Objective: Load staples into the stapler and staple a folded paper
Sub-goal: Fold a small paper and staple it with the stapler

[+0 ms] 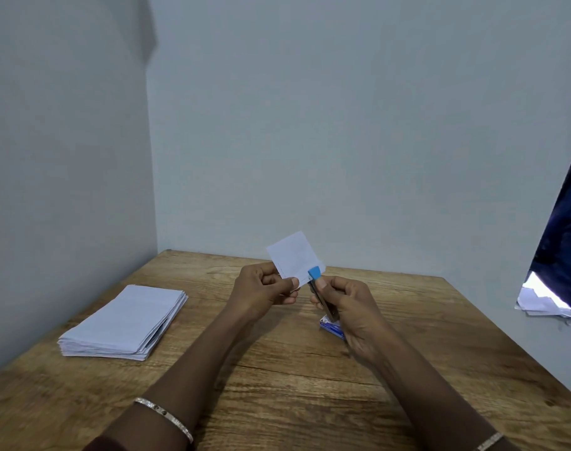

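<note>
- My left hand [264, 288] pinches the small folded white paper [294, 255] by its lower edge, with the thumb on the near face and the fingers curled behind. The sheet stands up above my pinch, clear of the wooden table [277, 385].
- My right hand [349, 307] is curled round the slim metal stapler with the blue plastic nose [321, 296], thumb pressing near that nose. The nose points up out of my fist and meets the paper's lower corner, just beside my left thumb.
- I judge this to be the stapling step itself. The corner seems to lie in the stapler's mouth, though I cannot tell how deep.
- To do it well, I should slide the corner fully in so every layer is caught and hold the fold flat with my left pinch. With my left thumb out of the mouth, I then squeeze squarely in one firm press.
- The small blue-and-white staple box [331, 328] lies on the table just under my right fist. I cannot see whether staples are loaded.
- The stack of white sheets [124, 320] lies well off beyond my left hand.
</note>
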Demonstrator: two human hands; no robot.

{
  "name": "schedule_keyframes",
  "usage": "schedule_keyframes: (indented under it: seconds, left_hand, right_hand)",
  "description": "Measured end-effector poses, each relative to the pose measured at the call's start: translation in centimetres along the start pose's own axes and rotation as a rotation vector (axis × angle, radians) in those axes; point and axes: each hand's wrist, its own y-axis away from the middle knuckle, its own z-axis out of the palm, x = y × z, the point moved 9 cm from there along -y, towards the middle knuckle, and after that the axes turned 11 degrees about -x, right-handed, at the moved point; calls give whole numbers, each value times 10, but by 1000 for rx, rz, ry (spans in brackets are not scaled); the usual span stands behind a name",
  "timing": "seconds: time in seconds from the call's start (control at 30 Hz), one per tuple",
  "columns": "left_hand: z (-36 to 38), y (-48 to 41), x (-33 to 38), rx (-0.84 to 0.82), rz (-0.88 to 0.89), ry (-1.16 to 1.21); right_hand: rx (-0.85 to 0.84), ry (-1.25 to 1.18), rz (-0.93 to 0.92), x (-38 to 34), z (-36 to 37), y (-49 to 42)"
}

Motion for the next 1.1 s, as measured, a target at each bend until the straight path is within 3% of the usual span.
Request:
schedule_keyframes:
  seconds: [0.63, 1.1]
  left_hand:
    - [0, -1, 0, 1, -10, -26]
    - [0, 1, -5, 6, -47, -43]
  right_hand:
    - [35, -5, 14, 3, -3, 0]
    - [165, 72, 66, 4, -10, 2]
